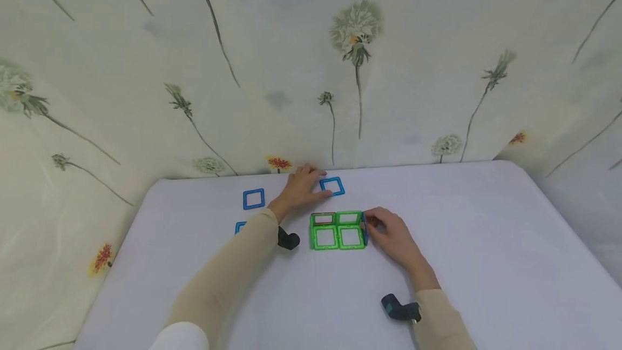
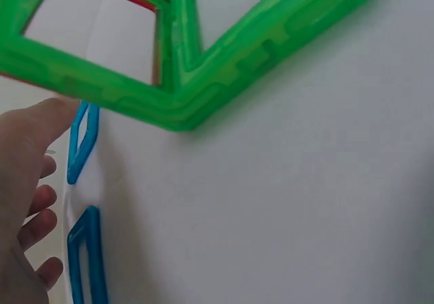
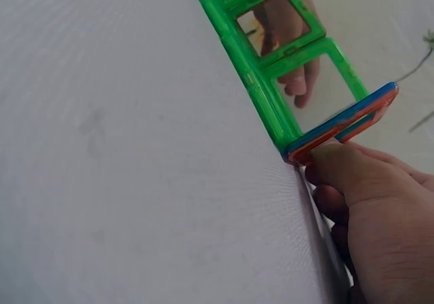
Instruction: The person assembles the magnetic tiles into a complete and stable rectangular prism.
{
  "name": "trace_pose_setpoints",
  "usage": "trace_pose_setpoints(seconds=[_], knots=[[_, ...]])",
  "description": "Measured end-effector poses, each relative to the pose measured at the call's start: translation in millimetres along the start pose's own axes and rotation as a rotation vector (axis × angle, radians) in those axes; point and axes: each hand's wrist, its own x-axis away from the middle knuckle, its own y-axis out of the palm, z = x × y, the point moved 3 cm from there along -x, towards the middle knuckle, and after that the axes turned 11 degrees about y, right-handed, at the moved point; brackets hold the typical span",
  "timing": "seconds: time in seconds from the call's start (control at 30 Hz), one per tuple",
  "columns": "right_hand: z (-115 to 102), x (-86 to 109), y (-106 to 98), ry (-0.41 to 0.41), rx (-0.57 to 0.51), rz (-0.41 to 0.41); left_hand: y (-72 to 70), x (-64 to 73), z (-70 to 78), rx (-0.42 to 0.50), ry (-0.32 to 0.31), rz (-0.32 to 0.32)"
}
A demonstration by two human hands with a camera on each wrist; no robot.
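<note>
In the head view a box-like structure of green square magnetic tiles (image 1: 337, 237) sits mid-table, one of its upright back tiles edged in red. My right hand (image 1: 392, 235) is at its right end and pinches an upright blue tile (image 1: 365, 230) there. The right wrist view shows this tile as blue and orange layers (image 3: 352, 117), with the thumb against its orange side. Behind the structure, my left hand (image 1: 301, 188) reaches with spread fingers to a flat blue square tile (image 1: 342, 186). Its thumb lies at the tile's near edge; whether it touches cannot be told.
Another blue square tile (image 1: 245, 199) lies to the left. A further blue tile (image 1: 240, 225) is partly hidden by the left sleeve. Black wrist devices (image 1: 400, 309) sit on both arms. A flower-patterned cloth (image 1: 291, 123) hangs along the white table's far edge.
</note>
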Motion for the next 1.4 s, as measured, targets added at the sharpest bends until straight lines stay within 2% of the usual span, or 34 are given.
trace_pose_setpoints(seconds=[0.2,0.77,1.03,1.27,1.4], knots=[[-1.0,0.7,0.7,0.013,-0.009,0.004,4.0,3.2,5.2,-0.033,-0.039,-0.045],[0.4,-1.1,0.6,0.023,0.000,0.009,4.9,4.5,5.3,-0.032,-0.056,0.021],[0.0,-0.6,-0.1,0.029,-0.004,0.011,3.3,4.6,6.6,0.024,-0.028,0.056],[1.1,-0.6,0.5,0.030,0.002,0.006,4.6,5.3,7.3,0.151,0.004,0.078],[1.9,-1.1,1.0,0.033,0.003,0.005,3.3,6.4,7.6,0.173,0.004,0.096]])
